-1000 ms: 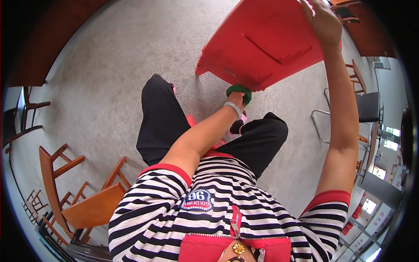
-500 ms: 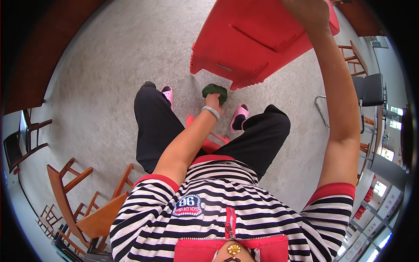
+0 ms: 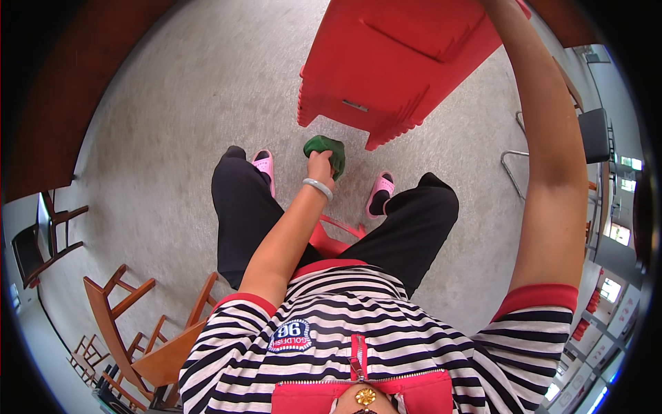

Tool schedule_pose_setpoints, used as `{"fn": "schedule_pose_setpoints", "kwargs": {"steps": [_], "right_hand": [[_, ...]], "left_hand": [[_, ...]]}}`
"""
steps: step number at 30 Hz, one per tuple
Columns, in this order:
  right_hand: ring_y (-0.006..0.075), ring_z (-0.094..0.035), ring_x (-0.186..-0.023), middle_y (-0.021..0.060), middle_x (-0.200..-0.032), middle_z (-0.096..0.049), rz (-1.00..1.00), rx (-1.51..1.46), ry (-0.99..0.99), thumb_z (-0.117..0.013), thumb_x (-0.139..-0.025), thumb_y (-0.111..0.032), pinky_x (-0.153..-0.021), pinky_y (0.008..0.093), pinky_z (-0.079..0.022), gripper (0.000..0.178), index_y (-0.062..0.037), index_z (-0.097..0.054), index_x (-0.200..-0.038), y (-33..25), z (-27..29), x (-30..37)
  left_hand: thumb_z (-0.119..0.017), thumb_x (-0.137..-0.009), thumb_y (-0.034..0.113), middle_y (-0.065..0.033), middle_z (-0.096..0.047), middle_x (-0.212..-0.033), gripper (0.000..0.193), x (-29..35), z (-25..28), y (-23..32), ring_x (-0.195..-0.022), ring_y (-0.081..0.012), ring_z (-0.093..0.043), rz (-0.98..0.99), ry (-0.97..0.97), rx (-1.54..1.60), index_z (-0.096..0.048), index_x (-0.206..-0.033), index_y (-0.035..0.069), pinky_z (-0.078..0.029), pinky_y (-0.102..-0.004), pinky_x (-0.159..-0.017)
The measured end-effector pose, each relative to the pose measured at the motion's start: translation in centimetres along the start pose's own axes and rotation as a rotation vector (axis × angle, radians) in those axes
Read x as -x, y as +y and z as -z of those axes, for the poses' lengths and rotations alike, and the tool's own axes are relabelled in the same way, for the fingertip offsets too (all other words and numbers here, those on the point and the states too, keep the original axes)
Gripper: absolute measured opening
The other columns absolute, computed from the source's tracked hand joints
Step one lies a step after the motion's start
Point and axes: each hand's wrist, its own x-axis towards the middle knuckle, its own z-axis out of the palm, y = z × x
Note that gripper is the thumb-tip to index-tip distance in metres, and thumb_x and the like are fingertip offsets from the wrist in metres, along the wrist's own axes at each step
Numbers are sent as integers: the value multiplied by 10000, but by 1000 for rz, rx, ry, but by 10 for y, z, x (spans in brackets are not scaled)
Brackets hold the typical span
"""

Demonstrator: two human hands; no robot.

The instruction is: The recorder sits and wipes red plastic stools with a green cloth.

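Note:
My left hand [image 3: 321, 168] is closed on a bunched dark green cloth [image 3: 333, 152], held low between my knees and just short of a stack of red plastic stools [image 3: 393, 76]. The stools are nested, with layered rims showing along their lower edge. My right arm reaches up along the stack's right side. At the top edge of the picture only the wrist end of my right hand [image 3: 498, 5] shows, so its fingers are hidden. Between my thighs, part of a red plastic seat [image 3: 327, 241] is visible under me.
Wooden chairs [image 3: 114, 324] stand at the lower left, and a dark chair [image 3: 31, 252] is at the far left. A black chair with a metal frame [image 3: 593, 134] stands to the right. Dark brown furniture [image 3: 41, 103] borders the upper left. My feet in pink slippers [image 3: 264, 165] rest on the grey floor.
My left hand has drawn back slightly toward me and left with the green cloth. My right arm has shifted right, its hand mostly out of the picture. The red stack has tilted slightly.

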Motion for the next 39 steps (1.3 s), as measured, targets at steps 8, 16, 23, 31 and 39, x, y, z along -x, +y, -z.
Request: {"fn": "schedule_pose_setpoints", "kwargs": {"steps": [8, 16, 23, 31, 39], "right_hand": [[308, -454, -1377, 199, -1464, -493, -134, -211, -253, -475, -888, -752, -1162, 354, -340, 960, 48, -466, -1418, 40, -22, -55], [310, -502, -1336, 189, -1432, -532, -175, -261, -259, -479, -832, -816, -1132, 371, -378, 1002, -22, -469, -1443, 55, -34, -74], [269, -614, -1204, 147, -1319, -634, -188, -66, -289, -400, -859, -826, -1043, 386, -451, 978, -27, -510, -1413, 60, -50, -104], [262, -626, -1187, 159, -1287, -650, -113, 72, -264, -373, -862, -834, -1044, 383, -450, 954, -26, -599, -1317, 79, -84, -114], [269, -641, -1160, 148, -1247, -674, -247, -216, -305, -407, -829, -856, -1004, 397, -479, 951, -44, -648, -1263, 75, -57, -100]], "left_hand": [[-564, -956, 67, 8, -624, -909, 73, -13, -35, 28, -780, -96, -593, -173, -140, -67, -572, -983, 134, -469, -249, -624], [-634, -941, 30, -7, -660, -1059, 174, -9, -144, 114, -947, -99, -601, -672, -336, -43, -608, -1111, 4, -463, -249, -839], [-699, -888, 82, -136, -678, -923, 170, -58, -221, 171, -823, -247, -646, -1266, -175, -441, -655, -1008, -31, -505, -342, -781], [-674, -865, 162, -179, -662, -853, 128, -57, -277, 124, -793, -384, -638, -1676, -5, -1038, -648, -909, 44, -499, -464, -700], [-627, -888, 204, -136, -660, -801, 111, -47, -294, 101, -720, -342, -653, -1713, -259, -1312, -642, -877, 94, -521, -453, -627]]}}
